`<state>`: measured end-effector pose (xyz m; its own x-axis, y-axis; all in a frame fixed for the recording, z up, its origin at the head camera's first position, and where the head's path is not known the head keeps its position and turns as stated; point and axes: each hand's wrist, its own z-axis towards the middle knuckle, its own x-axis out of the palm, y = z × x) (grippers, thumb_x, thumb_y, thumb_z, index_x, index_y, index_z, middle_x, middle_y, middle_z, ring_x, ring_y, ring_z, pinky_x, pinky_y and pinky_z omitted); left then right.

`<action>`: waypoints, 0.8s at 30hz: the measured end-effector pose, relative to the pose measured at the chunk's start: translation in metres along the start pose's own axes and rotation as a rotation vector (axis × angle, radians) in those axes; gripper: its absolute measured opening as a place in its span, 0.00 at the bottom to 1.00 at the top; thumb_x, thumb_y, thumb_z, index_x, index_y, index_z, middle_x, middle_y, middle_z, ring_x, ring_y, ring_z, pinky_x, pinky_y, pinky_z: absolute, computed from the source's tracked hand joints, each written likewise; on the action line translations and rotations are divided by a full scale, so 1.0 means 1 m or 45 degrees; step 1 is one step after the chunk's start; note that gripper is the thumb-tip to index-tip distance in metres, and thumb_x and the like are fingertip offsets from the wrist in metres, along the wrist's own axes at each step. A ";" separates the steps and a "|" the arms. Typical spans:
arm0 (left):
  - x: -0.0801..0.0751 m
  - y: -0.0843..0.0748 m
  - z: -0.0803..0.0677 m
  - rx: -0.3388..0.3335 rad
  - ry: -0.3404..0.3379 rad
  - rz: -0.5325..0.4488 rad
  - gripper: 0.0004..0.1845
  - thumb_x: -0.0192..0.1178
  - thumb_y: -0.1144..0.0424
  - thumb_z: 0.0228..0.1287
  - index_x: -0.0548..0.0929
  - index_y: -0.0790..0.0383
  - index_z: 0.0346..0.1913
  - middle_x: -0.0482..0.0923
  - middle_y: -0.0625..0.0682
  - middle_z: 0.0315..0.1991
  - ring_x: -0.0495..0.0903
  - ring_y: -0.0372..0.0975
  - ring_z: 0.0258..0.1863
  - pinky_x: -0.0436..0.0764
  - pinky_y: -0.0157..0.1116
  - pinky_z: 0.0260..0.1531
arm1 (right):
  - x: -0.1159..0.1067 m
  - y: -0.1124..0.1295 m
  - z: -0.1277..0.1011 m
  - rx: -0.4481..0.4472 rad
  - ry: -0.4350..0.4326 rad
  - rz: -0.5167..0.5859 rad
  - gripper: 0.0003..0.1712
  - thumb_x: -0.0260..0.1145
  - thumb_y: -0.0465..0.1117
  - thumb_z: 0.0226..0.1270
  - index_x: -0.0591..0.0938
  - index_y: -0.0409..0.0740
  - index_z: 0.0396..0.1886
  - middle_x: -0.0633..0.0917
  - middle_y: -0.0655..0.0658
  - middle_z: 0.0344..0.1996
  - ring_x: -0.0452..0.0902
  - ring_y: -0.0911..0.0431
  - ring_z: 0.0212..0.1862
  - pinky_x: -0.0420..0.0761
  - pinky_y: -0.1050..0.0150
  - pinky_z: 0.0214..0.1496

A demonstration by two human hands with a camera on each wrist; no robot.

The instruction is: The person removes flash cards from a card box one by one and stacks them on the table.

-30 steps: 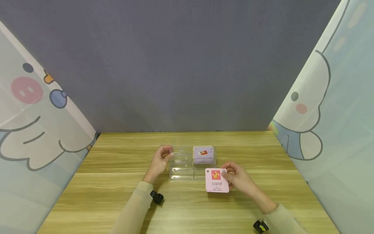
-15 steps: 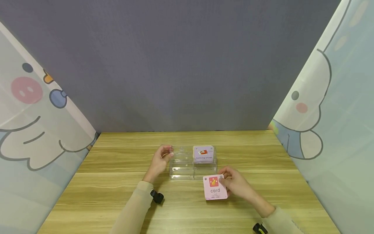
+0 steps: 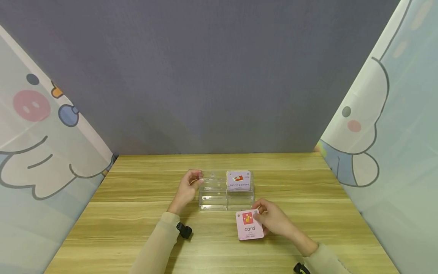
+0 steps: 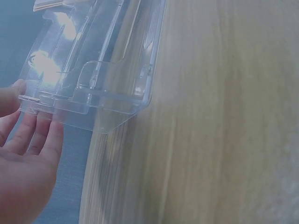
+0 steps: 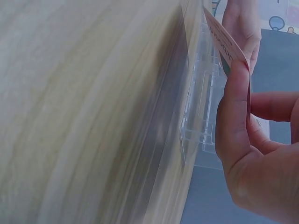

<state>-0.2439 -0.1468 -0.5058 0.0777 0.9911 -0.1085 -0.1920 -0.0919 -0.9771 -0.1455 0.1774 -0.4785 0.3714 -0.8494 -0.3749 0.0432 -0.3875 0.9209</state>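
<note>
A clear plastic card holder (image 3: 213, 198) with tiered compartments stands on the wooden table. My left hand (image 3: 187, 190) pinches its upper left edge; in the left wrist view the thumb lies on one side of the clear plastic (image 4: 88, 88) and the fingers on the other. Purple cards reading "running shoes" (image 3: 238, 181) sit in the upper right compartment. In front of the holder's right half, my right hand (image 3: 273, 220) pinches a pink flashcard (image 3: 250, 225) reading "card" by its right side. The right wrist view shows this flashcard (image 5: 226, 42) nearly edge-on, apart from the table.
A dark grey partition (image 3: 219, 83) rises behind the table (image 3: 137, 198). Cartoon-printed curtains (image 3: 37, 152) flank both sides. Each wrist carries a small black camera (image 3: 184, 230).
My right hand has drawn the pink flashcard toward the table's front and slightly left, away from the holder. The left hand and the holder have stayed in place.
</note>
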 end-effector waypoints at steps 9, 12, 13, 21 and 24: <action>0.000 -0.001 0.000 0.006 0.003 0.017 0.16 0.58 0.77 0.71 0.73 0.75 0.59 0.76 0.68 0.57 0.75 0.56 0.60 0.77 0.40 0.61 | 0.008 0.001 0.001 0.011 -0.020 -0.063 0.11 0.64 0.27 0.66 0.77 0.33 0.48 0.77 0.43 0.30 0.81 0.52 0.25 0.84 0.56 0.18; 0.000 -0.001 -0.001 0.004 0.003 0.016 0.16 0.58 0.77 0.72 0.73 0.74 0.59 0.76 0.67 0.57 0.74 0.55 0.61 0.76 0.42 0.61 | 0.010 0.000 0.001 0.008 -0.058 -0.166 0.11 0.65 0.27 0.64 0.79 0.35 0.45 0.76 0.45 0.28 0.77 0.56 0.22 0.81 0.60 0.16; 0.000 -0.001 -0.001 0.003 0.002 0.015 0.16 0.58 0.77 0.72 0.73 0.74 0.60 0.75 0.67 0.57 0.74 0.55 0.61 0.76 0.42 0.62 | 0.010 -0.001 0.001 0.006 -0.070 -0.207 0.10 0.66 0.27 0.64 0.79 0.36 0.44 0.76 0.46 0.28 0.76 0.57 0.21 0.80 0.62 0.15; 0.000 -0.003 -0.001 -0.003 -0.006 0.014 0.16 0.58 0.76 0.72 0.74 0.73 0.59 0.76 0.68 0.57 0.75 0.55 0.61 0.76 0.42 0.62 | 0.016 -0.001 0.001 -0.008 -0.165 -0.538 0.11 0.72 0.29 0.58 0.80 0.43 0.37 0.74 0.51 0.23 0.70 0.59 0.24 0.72 0.66 0.22; 0.000 -0.004 -0.001 -0.004 0.001 0.011 0.15 0.58 0.75 0.72 0.74 0.73 0.59 0.76 0.68 0.58 0.75 0.55 0.61 0.76 0.44 0.62 | 0.018 -0.002 0.001 -0.007 -0.180 -0.613 0.11 0.73 0.30 0.57 0.80 0.44 0.36 0.74 0.52 0.25 0.69 0.58 0.28 0.72 0.64 0.28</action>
<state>-0.2425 -0.1466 -0.5023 0.0766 0.9901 -0.1172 -0.1899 -0.1009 -0.9766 -0.1402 0.1623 -0.4867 0.1787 -0.6152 -0.7679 0.1836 -0.7459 0.6403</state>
